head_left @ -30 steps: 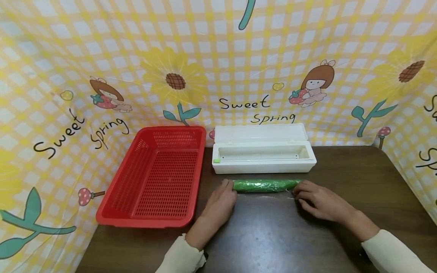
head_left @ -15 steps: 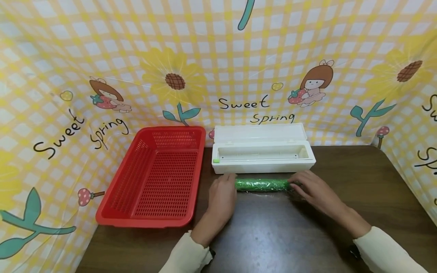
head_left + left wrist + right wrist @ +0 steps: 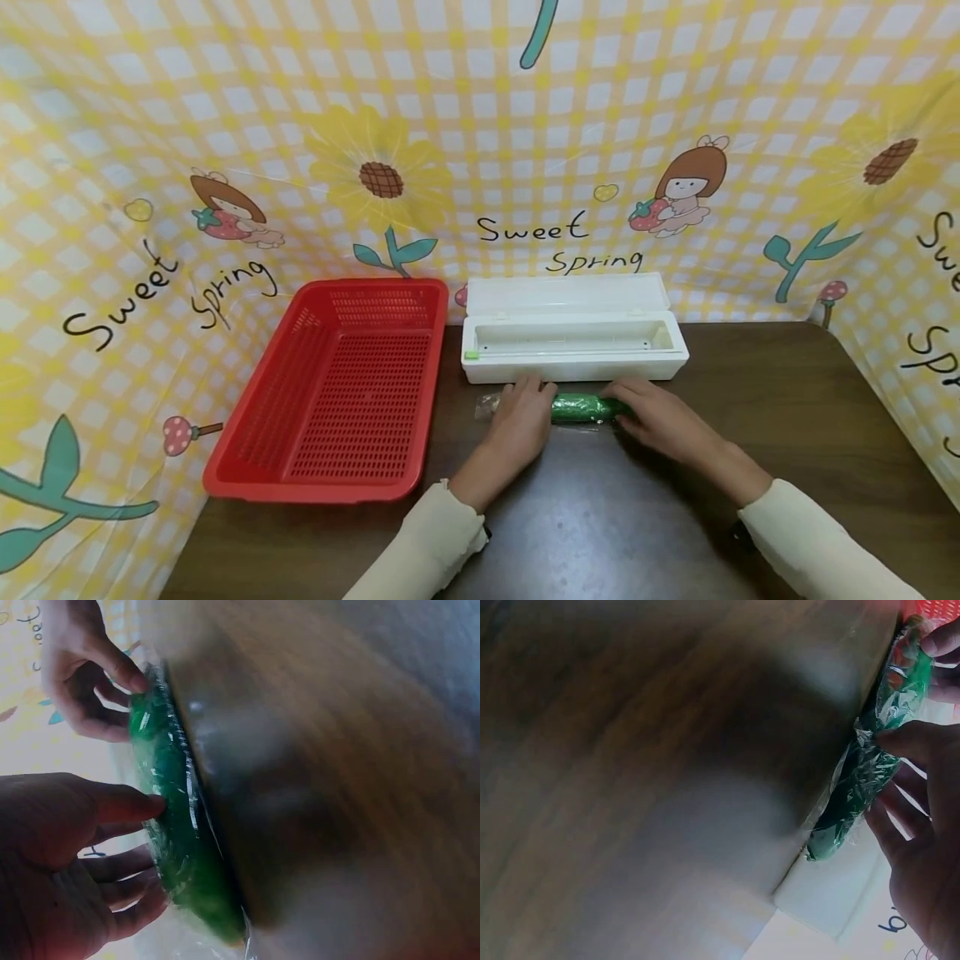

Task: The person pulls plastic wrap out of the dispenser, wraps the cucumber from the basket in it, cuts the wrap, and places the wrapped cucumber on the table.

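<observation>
A green cucumber point(image 3: 576, 408), wrapped in clear, shiny plastic film, lies crosswise on the table before the white box. My left hand point(image 3: 521, 421) holds its left part, thumb on the near side and fingers behind, as the left wrist view shows. A flap of loose film point(image 3: 486, 406) sticks out past the left end. Toward the other end, my right hand point(image 3: 660, 417) pinches the wrapped cucumber point(image 3: 847, 796) between thumb and fingers. The film is crumpled under that thumb in the right wrist view. From the head, both hands cover parts of the cucumber.
Behind the cucumber stands a long white box point(image 3: 577, 369), its lid point(image 3: 566, 293) raised and a green slider point(image 3: 471, 355) at its left front. A red slotted basket point(image 3: 420, 400) is on the left of the brown table point(image 3: 600, 517). Patterned cloth point(image 3: 525, 167) hangs behind.
Both hands have moved inward from the cucumber's ends, the left to the right and the right to the left. Film past the left end now shows.
</observation>
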The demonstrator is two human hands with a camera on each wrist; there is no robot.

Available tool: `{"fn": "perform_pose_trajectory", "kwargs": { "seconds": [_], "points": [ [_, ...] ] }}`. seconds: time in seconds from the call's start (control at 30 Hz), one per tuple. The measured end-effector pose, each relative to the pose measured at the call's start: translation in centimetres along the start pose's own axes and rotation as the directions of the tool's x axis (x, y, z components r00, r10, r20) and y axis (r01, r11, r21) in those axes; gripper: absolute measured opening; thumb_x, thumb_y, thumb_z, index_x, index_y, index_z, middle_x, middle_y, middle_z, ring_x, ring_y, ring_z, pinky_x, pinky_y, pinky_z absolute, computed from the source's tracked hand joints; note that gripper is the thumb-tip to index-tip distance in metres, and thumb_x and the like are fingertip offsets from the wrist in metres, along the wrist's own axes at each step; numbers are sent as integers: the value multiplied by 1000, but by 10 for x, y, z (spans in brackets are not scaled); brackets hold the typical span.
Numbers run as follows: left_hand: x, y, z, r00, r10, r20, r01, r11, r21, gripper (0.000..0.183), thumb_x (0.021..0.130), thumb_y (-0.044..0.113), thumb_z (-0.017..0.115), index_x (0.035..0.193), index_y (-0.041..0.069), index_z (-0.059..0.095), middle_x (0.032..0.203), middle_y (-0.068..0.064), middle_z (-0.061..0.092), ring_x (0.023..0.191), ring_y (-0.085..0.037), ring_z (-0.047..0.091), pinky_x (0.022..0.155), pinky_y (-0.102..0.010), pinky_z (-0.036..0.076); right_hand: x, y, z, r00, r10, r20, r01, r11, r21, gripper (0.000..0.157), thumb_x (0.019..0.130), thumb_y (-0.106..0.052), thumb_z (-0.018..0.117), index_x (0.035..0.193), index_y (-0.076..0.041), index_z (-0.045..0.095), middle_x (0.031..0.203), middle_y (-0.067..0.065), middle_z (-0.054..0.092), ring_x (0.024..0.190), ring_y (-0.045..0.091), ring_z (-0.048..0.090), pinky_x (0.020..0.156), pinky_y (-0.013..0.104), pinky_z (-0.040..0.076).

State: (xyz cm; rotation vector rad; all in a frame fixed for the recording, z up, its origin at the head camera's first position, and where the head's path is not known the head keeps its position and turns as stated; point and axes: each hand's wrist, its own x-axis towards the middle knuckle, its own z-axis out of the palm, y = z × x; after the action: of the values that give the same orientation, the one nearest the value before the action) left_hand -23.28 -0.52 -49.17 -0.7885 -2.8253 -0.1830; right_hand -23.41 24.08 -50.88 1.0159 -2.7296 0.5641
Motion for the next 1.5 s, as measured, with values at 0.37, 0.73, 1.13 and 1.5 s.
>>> {"fn": "perform_pose_trajectory", "kwargs": {
  "seconds": [0.37,0.73,1.13,1.5],
  "points": [
    [-2,-8,19,995,91,33,-95,989,117,30,83,-1,64,109,12,58,108,-5,56,102,-20,54,83,-35,45,8,1,7,995,20,95,-17,999,-28,53,76,0,74,125,-13,55,118,3,58,111,17,55,89,36,50],
    [4,-3,15,989,61,133,-69,996,55,50,85,13,66,131,7,49,123,-7,56,114,-23,54,94,-40,43,13,1,7,997,-24,77,26,999,-25,51,75,1,74,121,-8,55,116,6,58,110,19,56,88,38,50],
    [7,-1,11,974,49,223,-28,995,-96,53,98,46,46,142,16,43,140,-1,49,131,-20,44,108,-42,34,6,-12,-8,997,28,69,-29,999,18,51,74,1,75,121,-7,57,114,7,60,107,20,58,84,37,51],
    [12,8,-4,975,210,72,-209,978,-18,51,93,53,51,133,21,52,121,3,57,115,-15,54,96,-37,41,3,-27,-19,999,30,25,-32,997,76,54,76,-1,77,124,-13,56,118,1,58,107,13,56,83,34,52]
  ]
}}
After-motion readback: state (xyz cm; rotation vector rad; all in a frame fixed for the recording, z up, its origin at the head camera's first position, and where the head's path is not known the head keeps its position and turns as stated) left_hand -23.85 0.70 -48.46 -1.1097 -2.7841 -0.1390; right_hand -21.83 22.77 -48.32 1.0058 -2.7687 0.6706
